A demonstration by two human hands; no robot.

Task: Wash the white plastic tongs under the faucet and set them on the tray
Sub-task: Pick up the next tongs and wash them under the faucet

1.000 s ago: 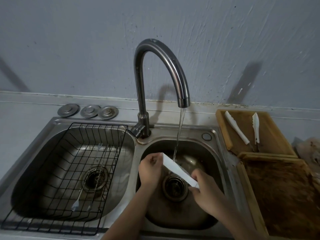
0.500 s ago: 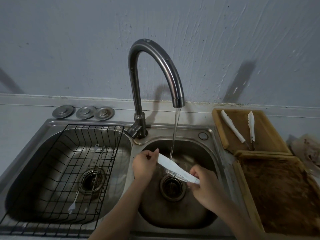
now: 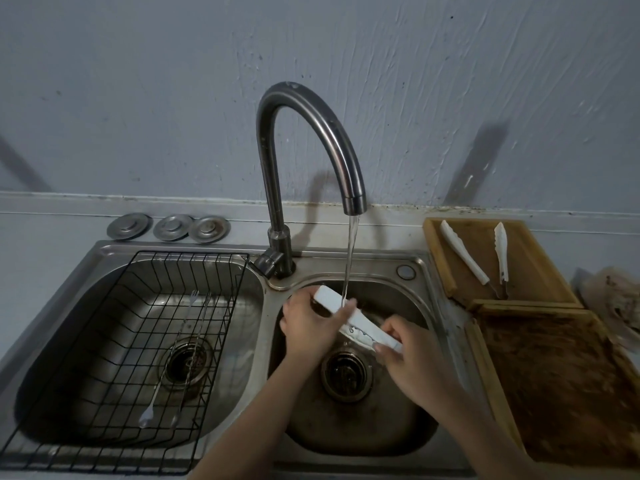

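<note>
1. White plastic tongs (image 3: pixel 356 318) sit under the faucet (image 3: pixel 311 133) stream — over the right basin.
2. We grip them at both ends: left hand (image 3: pixel 308 327) up top, right hand (image 3: pixel 412 362) pinching the lower end.
3. Tray (image 3: pixel 436 251) to the right already holds two tongs.

A rough grey plastered wall (image 3: pixel 173 98) rises behind a pale countertop (image 3: pixel 45 233), dimly lit, streaked with shadows.

Three tongs (image 3: pixel 358 322), three metal lids (image 3: pixel 129 226), two trays (image 3: pixel 437 258), two basins (image 3: pixel 263 306).
</note>
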